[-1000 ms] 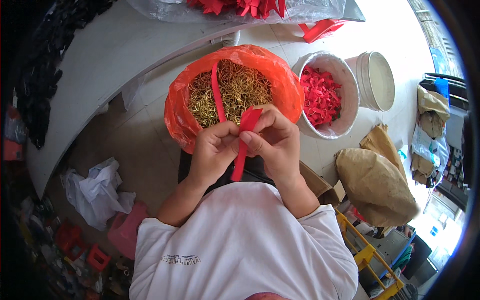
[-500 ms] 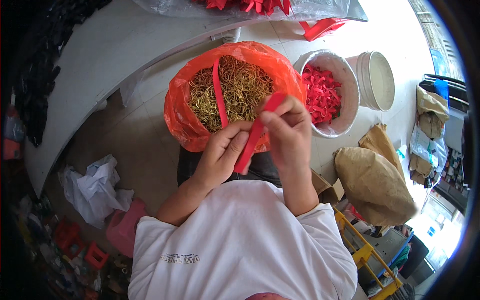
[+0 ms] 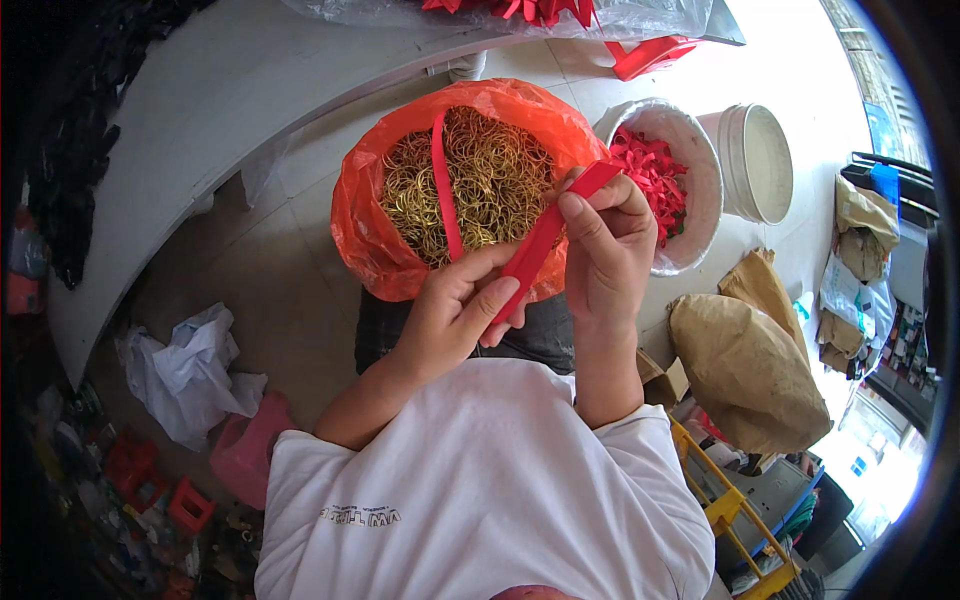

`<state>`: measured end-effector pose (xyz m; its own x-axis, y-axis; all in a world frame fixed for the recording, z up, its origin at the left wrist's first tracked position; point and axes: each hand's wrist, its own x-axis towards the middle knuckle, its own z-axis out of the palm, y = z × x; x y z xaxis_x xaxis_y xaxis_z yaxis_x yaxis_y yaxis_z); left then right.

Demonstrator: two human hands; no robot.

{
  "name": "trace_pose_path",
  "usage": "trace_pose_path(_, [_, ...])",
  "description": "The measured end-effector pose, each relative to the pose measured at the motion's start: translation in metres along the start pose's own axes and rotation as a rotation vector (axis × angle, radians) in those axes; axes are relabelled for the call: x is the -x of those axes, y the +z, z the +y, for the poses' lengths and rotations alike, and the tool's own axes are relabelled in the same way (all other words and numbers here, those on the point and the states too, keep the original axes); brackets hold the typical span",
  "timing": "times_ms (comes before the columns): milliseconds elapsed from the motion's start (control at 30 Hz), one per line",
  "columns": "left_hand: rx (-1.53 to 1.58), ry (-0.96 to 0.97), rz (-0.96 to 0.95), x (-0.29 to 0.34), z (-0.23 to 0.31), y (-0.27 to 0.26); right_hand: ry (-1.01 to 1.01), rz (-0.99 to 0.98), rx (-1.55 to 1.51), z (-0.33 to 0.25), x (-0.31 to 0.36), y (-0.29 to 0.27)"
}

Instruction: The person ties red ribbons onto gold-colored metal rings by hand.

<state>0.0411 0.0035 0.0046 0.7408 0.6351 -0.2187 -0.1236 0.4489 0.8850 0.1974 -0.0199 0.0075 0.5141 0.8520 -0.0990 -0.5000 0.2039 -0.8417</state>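
A flat red ribbon strip (image 3: 541,243) slants between my two hands, above the near right edge of an orange plastic bag (image 3: 362,170). My left hand (image 3: 462,308) pinches its lower end, thumb on top. Higher up, my right hand (image 3: 612,235) grips the upper end between thumb and fingers. The bag is full of gold-coloured metal rings (image 3: 495,180). Across these rings lies a second red ribbon (image 3: 443,185), running down toward my left hand. Whether a ring sits on the strip I hold cannot be made out.
Right of the bag stands a white lined bucket (image 3: 706,190) of red ribbon pieces (image 3: 650,165), beside a pale bucket (image 3: 762,165). A grey table (image 3: 215,110) curves along the far left. Brown sacks (image 3: 750,370) lie at right, crumpled white plastic (image 3: 190,375) at left.
Both hands have shifted to the right with the ribbon strip, my right hand further than my left. The strip now tilts more and shows more of its length.
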Motion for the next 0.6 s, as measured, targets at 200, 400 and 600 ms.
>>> trace_pose_path(200, [-0.015, 0.075, 0.047, 0.002, 0.0, -0.001, -0.001, 0.054, -0.025, -0.001, -0.006, 0.004])
trace_pose_path(400, [0.023, 0.088, 0.158, 0.002, -0.002, -0.003, -0.729, 0.006, 1.229, -0.001, 0.021, 0.007])
trace_pose_path(600, [-0.044, 0.197, 0.16, 0.005, -0.002, -0.003, -0.285, -0.258, 0.937, -0.002, 0.028, 0.014])
